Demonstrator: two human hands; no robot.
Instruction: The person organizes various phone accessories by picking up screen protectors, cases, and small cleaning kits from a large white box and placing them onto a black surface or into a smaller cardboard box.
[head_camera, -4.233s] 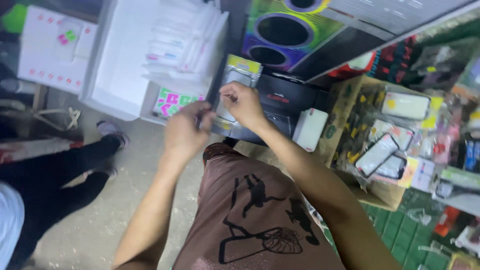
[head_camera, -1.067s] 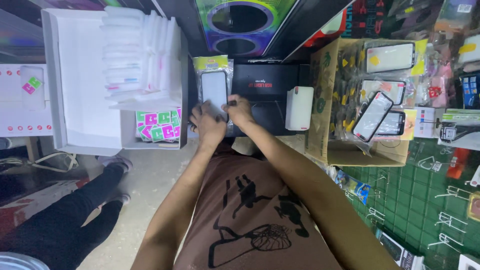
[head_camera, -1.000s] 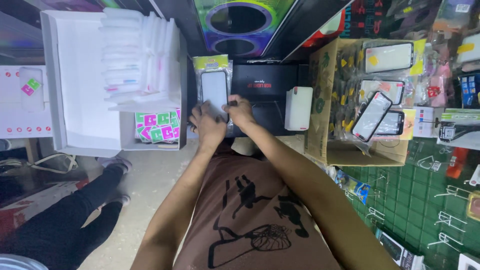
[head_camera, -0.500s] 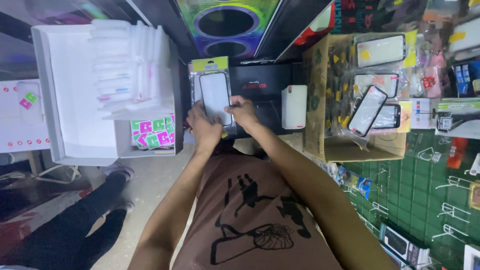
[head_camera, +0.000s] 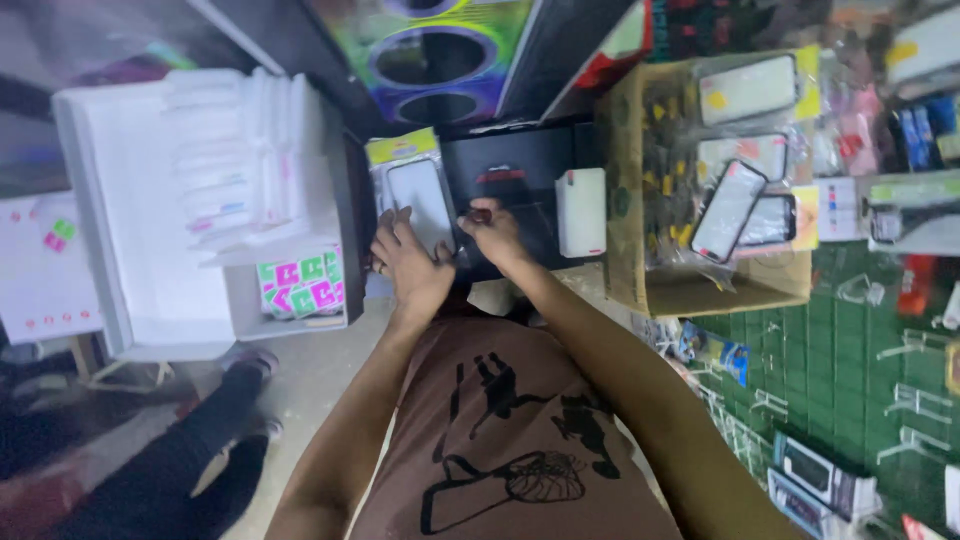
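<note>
Near frame centre, both hands, left (head_camera: 410, 262) and right (head_camera: 492, 228), gripped a packaged phone case (head_camera: 420, 195) (wrapper apparently unopened) over the black box (head_camera: 510, 175).

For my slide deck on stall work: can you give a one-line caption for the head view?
Left hand and right hand hold a clear packet with a phone case over a black box.

Quick count of the stall stuff

Two hands, left hand (head_camera: 408, 265) and right hand (head_camera: 492, 228), on one packaged phone case (head_camera: 418, 195). One white power bank (head_camera: 581, 212), one cardboard box (head_camera: 690, 290) holding roughly four phone cases (head_camera: 745, 90), one white tray (head_camera: 120, 230), two speaker rings (head_camera: 432, 62).
</note>
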